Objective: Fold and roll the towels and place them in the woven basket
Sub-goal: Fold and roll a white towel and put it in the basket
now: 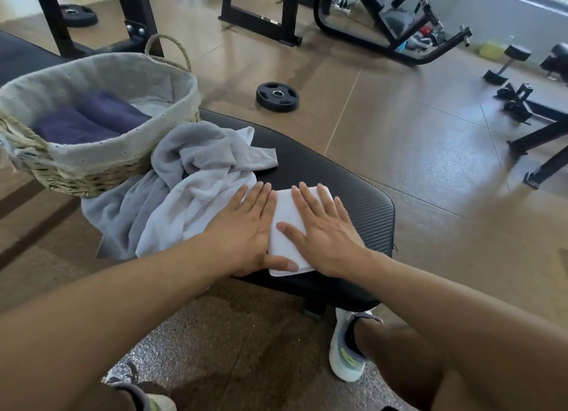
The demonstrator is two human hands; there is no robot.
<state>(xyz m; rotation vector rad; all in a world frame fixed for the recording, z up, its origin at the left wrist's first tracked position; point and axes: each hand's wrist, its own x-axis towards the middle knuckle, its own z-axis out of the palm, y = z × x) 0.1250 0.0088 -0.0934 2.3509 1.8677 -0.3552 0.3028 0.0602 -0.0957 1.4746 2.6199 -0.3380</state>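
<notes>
Left hand (246, 229) — fingers straight and nearly together, laid flat; the fingertips lay at the edge of the crumpled towels, the thumb stretched out across the near corner of the folded white towel (287, 226). Palm down, wrist low, forearm running back toward the lower left.

Right hand (322, 229) — fingers straight and slightly spread, pressed flat on top of the folded white towel, thumb angled inward toward the left hand. Palm down, forearm running back toward the lower right. Neither hand curled round anything.

Folded white towel — a narrow, flat strip lying on the near end of the black padded bench (353, 183), its long side pointing away from the person, largely covered by the two hands.

Crumpled grey towels (190, 177) — an unfolded heap on the bench just left of the white towel, touching it under the left hand and hanging over the bench's left edge.

Woven basket (92, 118) — on the bench beyond and left of the heap, touching it; cloth-lined, rope handle at the far rim. Two rolled dark blue towels (92, 118) lay side by side inside.

Weight plate (277, 97) — on the floor beyond the bench. One light shoe (347, 349) stood on the floor below the bench's near end.
</notes>
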